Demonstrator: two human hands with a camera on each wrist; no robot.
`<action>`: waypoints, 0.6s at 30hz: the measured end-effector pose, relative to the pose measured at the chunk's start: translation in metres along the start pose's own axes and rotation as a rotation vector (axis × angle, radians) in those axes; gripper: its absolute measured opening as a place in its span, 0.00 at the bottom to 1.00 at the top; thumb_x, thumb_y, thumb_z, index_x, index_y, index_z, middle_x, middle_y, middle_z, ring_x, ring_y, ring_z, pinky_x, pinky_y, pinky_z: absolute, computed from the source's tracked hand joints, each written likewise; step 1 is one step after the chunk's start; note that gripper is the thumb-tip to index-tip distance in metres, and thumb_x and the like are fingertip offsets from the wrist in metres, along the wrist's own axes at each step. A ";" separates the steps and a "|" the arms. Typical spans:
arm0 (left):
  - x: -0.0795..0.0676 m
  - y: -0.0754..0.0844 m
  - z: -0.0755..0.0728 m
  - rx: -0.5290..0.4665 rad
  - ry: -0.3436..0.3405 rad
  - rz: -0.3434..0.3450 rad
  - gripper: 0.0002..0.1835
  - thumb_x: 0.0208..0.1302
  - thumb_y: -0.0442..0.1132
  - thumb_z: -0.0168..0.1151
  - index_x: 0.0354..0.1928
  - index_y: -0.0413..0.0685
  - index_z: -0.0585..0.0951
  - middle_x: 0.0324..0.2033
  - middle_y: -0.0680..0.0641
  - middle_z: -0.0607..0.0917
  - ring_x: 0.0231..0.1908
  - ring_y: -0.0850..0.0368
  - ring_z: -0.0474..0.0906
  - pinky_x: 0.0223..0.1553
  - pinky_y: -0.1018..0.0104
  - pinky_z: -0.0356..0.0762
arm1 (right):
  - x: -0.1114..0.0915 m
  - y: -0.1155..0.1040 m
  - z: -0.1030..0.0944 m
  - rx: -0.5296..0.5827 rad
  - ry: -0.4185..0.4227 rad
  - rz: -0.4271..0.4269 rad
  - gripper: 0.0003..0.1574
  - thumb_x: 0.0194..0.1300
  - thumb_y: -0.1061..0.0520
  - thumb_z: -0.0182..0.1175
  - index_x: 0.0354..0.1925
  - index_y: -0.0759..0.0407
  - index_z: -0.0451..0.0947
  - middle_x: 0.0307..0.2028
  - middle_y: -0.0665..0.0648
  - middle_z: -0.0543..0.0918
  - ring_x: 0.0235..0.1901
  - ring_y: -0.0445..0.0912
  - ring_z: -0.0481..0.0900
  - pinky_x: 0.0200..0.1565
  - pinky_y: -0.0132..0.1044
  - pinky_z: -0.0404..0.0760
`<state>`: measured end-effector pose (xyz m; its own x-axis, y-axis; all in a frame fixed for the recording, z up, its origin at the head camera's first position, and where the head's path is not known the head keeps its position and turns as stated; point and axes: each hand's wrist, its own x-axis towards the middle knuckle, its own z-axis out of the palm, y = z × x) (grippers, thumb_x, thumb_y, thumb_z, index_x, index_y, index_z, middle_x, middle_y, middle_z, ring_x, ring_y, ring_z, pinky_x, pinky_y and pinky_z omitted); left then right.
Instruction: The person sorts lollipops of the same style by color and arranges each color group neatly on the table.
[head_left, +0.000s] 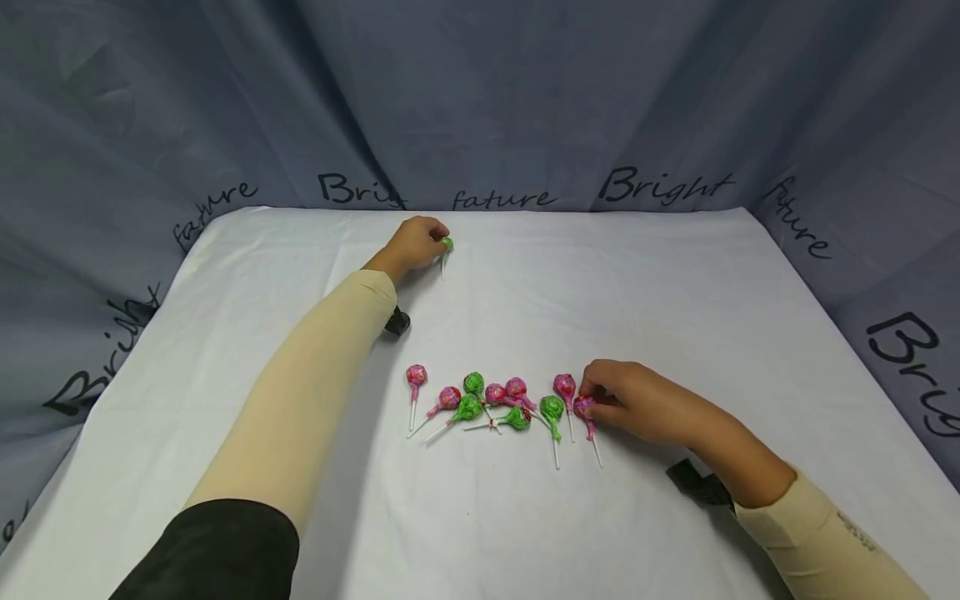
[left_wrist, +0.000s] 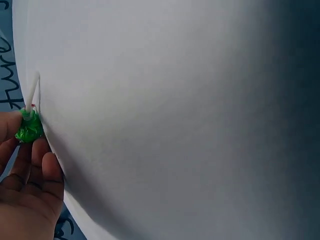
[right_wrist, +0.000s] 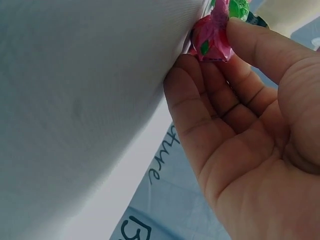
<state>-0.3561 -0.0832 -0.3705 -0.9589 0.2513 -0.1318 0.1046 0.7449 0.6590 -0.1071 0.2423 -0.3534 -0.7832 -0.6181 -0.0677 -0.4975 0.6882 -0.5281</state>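
Note:
Toward the table's far edge, my left hand (head_left: 412,246) pinches a green-wrapped lollipop (head_left: 447,244) by its head, the white stick pointing back toward me. In the left wrist view, thumb and fingers hold the green wrapper (left_wrist: 30,127) close over the cloth. My right hand (head_left: 648,407) is at the right end of a loose row of lollipops, its thumb and fingertips around the head of a pink lollipop (head_left: 584,407). The right wrist view shows this pink wrapper (right_wrist: 212,42) between thumb and fingers. Just left of it lie another pink lollipop (head_left: 564,386) and a green lollipop (head_left: 551,408).
More pink and green lollipops lie mid-table, some overlapping, among them a green one (head_left: 515,418) and a pink one (head_left: 416,375) at the left end. White cloth (head_left: 480,525) covers the table. A grey curtain (head_left: 495,100) with black lettering hangs around its back and sides.

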 end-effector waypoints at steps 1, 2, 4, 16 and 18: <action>0.000 0.000 0.001 0.005 0.007 0.001 0.17 0.71 0.40 0.58 0.59 0.43 0.78 0.54 0.44 0.79 0.56 0.50 0.72 0.62 0.56 0.66 | 0.000 0.000 0.000 0.003 -0.001 0.001 0.10 0.63 0.62 0.68 0.35 0.50 0.76 0.32 0.42 0.75 0.32 0.39 0.71 0.35 0.34 0.74; 0.000 0.000 0.002 0.011 0.016 -0.001 0.17 0.71 0.40 0.58 0.59 0.43 0.78 0.54 0.44 0.79 0.56 0.50 0.72 0.62 0.55 0.66 | 0.000 0.000 0.000 0.002 -0.001 0.000 0.10 0.63 0.62 0.68 0.35 0.50 0.76 0.32 0.42 0.75 0.33 0.39 0.71 0.35 0.34 0.75; 0.000 0.000 0.004 0.018 0.025 -0.005 0.18 0.71 0.41 0.58 0.59 0.44 0.78 0.54 0.45 0.79 0.57 0.50 0.72 0.63 0.56 0.67 | 0.001 0.000 0.000 0.005 -0.003 0.001 0.10 0.63 0.62 0.68 0.35 0.50 0.76 0.32 0.42 0.75 0.33 0.39 0.72 0.36 0.34 0.75; -0.002 -0.004 0.002 -0.006 0.032 -0.002 0.20 0.70 0.41 0.59 0.62 0.45 0.76 0.59 0.46 0.77 0.58 0.50 0.72 0.61 0.56 0.68 | 0.001 -0.002 0.001 0.003 -0.010 0.030 0.10 0.63 0.62 0.68 0.35 0.50 0.76 0.33 0.42 0.76 0.34 0.40 0.74 0.38 0.35 0.77; -0.007 -0.001 -0.001 -0.006 0.029 0.016 0.20 0.70 0.41 0.59 0.62 0.45 0.76 0.59 0.46 0.77 0.57 0.50 0.73 0.60 0.56 0.70 | 0.001 -0.002 0.001 0.003 -0.006 0.030 0.10 0.63 0.62 0.68 0.35 0.50 0.76 0.33 0.42 0.76 0.34 0.40 0.73 0.38 0.35 0.77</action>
<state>-0.3495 -0.0867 -0.3696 -0.9644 0.2452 -0.0993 0.1189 0.7371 0.6652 -0.1067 0.2402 -0.3531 -0.7956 -0.5993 -0.0891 -0.4722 0.7054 -0.5287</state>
